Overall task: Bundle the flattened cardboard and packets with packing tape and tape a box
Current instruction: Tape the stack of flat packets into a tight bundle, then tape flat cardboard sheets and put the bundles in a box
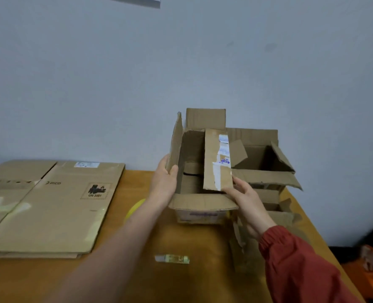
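Left hand (163,178) grips the left flap (175,145) of an open box (203,202), thumb on the inner face and fingers behind, and that flap stands nearly upright. The right hand (244,197), coming out of a red sleeve (295,263), pinches the near end of the right flap (216,160), which is folded in over the opening and carries torn white label and tape remnants. The box sits toward the back of the wooden bench (192,237), near the grey wall (203,62), with its far flap up and its near flap hanging outward; purple print shows on its front face below that flap. Just beside it on the right stands a second box (253,136), also open, with its flaps splayed. Torn cardboard scraps (239,235) lie on the bench by the right wrist. A stack of flattened cardboard (50,211) lies flat on the left part of the bench, well apart from the boxes; its top sheet has a printed hazard mark. A yellow object (135,207) shows partly from behind the left forearm; what it is cannot be told. A small shiny strip (172,258) lies on the bench between the two forearms.
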